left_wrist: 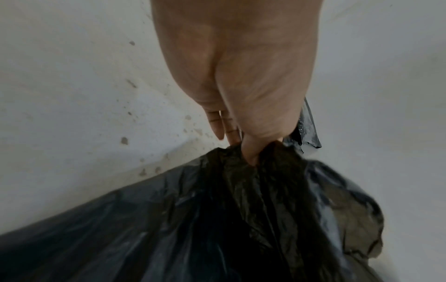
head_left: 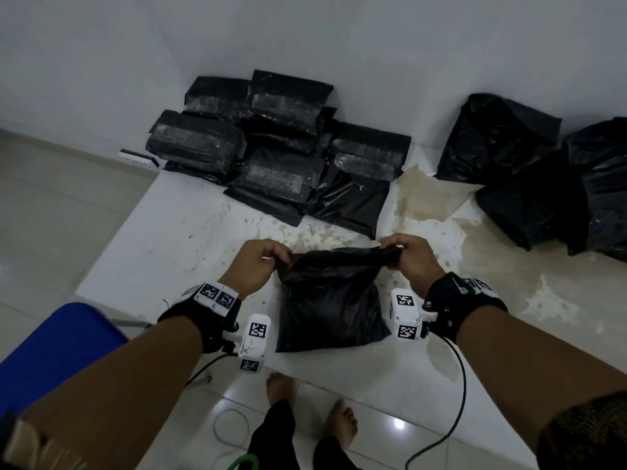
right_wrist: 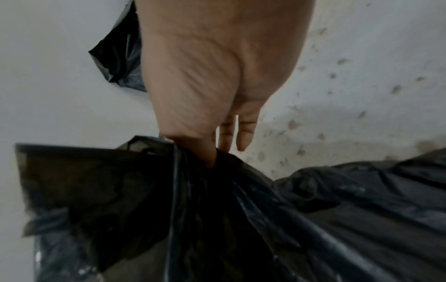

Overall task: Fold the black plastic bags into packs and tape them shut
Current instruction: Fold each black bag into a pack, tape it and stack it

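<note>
A filled black plastic bag (head_left: 330, 300) lies on the white stained table (head_left: 152, 239) right in front of me. My left hand (head_left: 261, 262) pinches the bag's top left corner, and my right hand (head_left: 405, 254) pinches the top right corner. The top edge is stretched between them. In the left wrist view my thumb (left_wrist: 251, 152) presses into the gathered plastic of the bag (left_wrist: 217, 229). In the right wrist view my right thumb (right_wrist: 207, 154) does the same on the bag (right_wrist: 217, 219).
Several taped black packs (head_left: 281, 144) are stacked at the back against the wall. Loose black bags (head_left: 543, 178) lie at the right. A blue chair (head_left: 57, 351) stands at my lower left. Cables (head_left: 451, 401) trail from my wrists, and my bare feet (head_left: 339, 422) show below.
</note>
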Motion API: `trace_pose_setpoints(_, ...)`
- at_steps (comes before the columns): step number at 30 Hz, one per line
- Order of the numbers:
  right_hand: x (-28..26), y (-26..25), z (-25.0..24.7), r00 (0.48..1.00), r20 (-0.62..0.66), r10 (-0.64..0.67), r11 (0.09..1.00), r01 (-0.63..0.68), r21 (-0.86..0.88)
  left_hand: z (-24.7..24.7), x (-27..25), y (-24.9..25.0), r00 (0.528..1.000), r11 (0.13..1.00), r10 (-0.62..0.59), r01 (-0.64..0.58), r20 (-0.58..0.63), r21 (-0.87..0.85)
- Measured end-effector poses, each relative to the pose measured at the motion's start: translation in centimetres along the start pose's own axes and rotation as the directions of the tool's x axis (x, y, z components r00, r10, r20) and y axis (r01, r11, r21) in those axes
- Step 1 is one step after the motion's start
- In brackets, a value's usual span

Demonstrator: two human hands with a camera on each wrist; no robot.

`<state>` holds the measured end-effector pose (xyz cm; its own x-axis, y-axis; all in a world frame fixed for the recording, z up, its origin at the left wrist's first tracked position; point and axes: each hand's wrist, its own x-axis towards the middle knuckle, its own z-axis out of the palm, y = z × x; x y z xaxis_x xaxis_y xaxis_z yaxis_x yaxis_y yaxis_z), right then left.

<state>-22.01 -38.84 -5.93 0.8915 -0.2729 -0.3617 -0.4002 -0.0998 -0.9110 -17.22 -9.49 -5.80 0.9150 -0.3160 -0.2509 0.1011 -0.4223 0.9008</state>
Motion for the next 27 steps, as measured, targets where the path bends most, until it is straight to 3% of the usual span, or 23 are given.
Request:
trace_pose_setpoints(3, -1.0, 1.3, -0.3, 0.999, 0.009, 0.043, 0.998, -0.043, 0.039, -0.2, -0.9, -0.8, 1.000, 0.995, 0.007, -0.008, 0.016, 0.095)
trace_pose_setpoints(8, -2.3, 1.9, -0.6, 0.972, -0.028, 0.234, 0.946, -0.221, 0.239, -0.2, -2.1, -1.0, 1.000, 0.989, -0.016, 0.012, 0.026, 0.146)
trace_pose_setpoints(10, -2.5, 1.8, -0.5, 0.957, -0.029, 0.290, 0.922, -0.271, 0.275, 0.0, -2.5, -0.6, 0.994, 0.993, -0.070, 0.077, -0.078, 0.091)
trace_pose_setpoints(13, -2.7, 1.8, 0.0, 0.960, -0.016, 0.279, 0.953, -0.275, 0.129, 0.9, -2.2, -1.0, 0.923, 0.966, -0.234, 0.256, -0.305, 0.035)
trace_pose_setpoints(14, -2.9, 1.7, 0.2, 0.962, 0.011, 0.271, 0.958, -0.271, 0.093, 1.4, -2.2, -1.3, 0.899, 0.940, -0.327, 0.341, -0.290, -0.004)
trace_pose_setpoints(16, -3.2, 1.9, 0.5, 0.958, 0.100, 0.270, 0.961, -0.275, 0.033, 2.4, -2.4, -1.4, 0.880, 0.890, -0.456, 0.450, -0.133, -0.071)
trace_pose_setpoints(18, -3.5, 2.4, 0.8, 0.957, 0.145, 0.251, 0.967, -0.254, 0.006, 3.5, -2.9, -1.6, 0.910, 0.908, -0.415, 0.414, -0.001, -0.066)
trace_pose_setpoints(23, -4.2, 3.9, 0.8, 0.990, 0.065, 0.125, 0.990, -0.120, -0.075, 4.0, -3.9, -2.7, 0.944, 0.952, -0.302, 0.305, -0.134, -0.002)
trace_pose_setpoints(27, -5.5, 3.6, 0.8, 0.964, 0.181, 0.196, 0.980, -0.187, -0.062, 3.9, -4.6, -2.3, 0.935, 0.928, -0.353, 0.346, -0.032, -0.136)
